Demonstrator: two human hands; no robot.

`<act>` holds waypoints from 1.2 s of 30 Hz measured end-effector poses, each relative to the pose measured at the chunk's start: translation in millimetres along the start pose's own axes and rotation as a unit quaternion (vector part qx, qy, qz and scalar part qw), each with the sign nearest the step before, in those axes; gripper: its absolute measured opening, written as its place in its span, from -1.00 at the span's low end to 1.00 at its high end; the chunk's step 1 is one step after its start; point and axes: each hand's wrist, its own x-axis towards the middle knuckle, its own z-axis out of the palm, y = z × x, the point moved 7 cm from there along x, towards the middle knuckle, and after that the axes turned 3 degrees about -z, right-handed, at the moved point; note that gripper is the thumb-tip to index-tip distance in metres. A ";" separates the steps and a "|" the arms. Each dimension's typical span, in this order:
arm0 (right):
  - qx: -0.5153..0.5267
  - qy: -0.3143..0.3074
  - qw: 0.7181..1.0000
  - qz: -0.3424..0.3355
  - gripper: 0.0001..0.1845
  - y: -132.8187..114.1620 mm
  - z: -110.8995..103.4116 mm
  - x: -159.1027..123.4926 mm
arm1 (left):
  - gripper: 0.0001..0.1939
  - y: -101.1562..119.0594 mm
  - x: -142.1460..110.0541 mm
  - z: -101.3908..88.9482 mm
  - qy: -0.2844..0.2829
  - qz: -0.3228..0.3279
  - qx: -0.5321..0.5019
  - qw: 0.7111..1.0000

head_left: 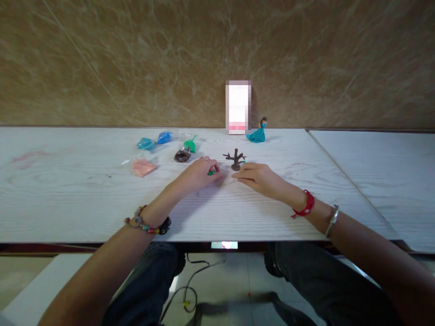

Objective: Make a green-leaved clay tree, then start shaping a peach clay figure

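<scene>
My left hand (204, 173) is closed around a small lump of green modelling clay (211, 172), which shows between its curled fingers. Just in front of my right hand (256, 177) stands a brown clay tree (235, 159) with bare branches and a round base. A bit of green sits on the tree's right branch. The fingers of my right hand are pressed together close to the tree's base; whatever they pinch, if anything, is too small to make out.
Behind the left hand lie bags of brown clay (182, 155), green clay (190, 144), blue clay (165, 137), teal clay (146, 144) and pink-orange clay (143, 167). A blurred phone-like screen (238, 106) leans on the wall, beside a teal-dressed clay figure (258, 133). The white table's (217, 217) front edge is near me.
</scene>
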 end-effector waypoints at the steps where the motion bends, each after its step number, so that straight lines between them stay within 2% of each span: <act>1: -0.002 -0.020 1.000 -0.002 -0.81 -0.4 -0.7 -1.2 | -0.72 -0.3 0.1 -0.2 0.004 0.003 0.003 1.000; 6: -0.009 -0.116 0.993 0.034 -0.84 6.4 -0.3 -6.3 | -0.74 -2.5 1.6 0.5 0.003 0.006 0.019 1.000; 12: -0.018 -0.077 0.996 0.039 -0.87 23.8 -7.9 -10.1 | -0.75 -4.6 2.8 -1.0 -0.003 0.001 0.004 1.000; 18: -0.011 -0.101 0.991 0.090 -0.85 47.8 -11.0 -13.8 | -0.73 -7.7 3.0 -0.6 -0.003 0.000 -0.018 1.000; 22: 0.027 -0.054 0.992 0.109 -0.89 57.4 -15.5 -13.8 | -0.68 -8.0 2.9 0.7 -0.011 0.013 -0.016 1.000; 26: 0.104 0.004 0.982 0.158 -0.79 66.4 -18.4 -15.6 | -0.68 -7.3 2.3 0.0 -0.019 0.013 -0.015 1.000; 29: 0.092 0.030 0.983 0.156 -0.77 66.5 -23.0 -14.5 | -0.69 -6.8 2.3 -0.5 -0.025 0.006 -0.015 1.000; 34: 0.045 0.089 0.960 0.261 -0.81 82.4 -32.8 -20.0 | -0.70 -6.5 3.6 -0.2 -0.029 0.010 -0.028 0.999; 36: 0.043 0.090 0.957 0.272 -0.87 85.8 -32.1 -20.8 | -0.69 -7.3 4.0 0.2 -0.029 0.011 -0.030 0.999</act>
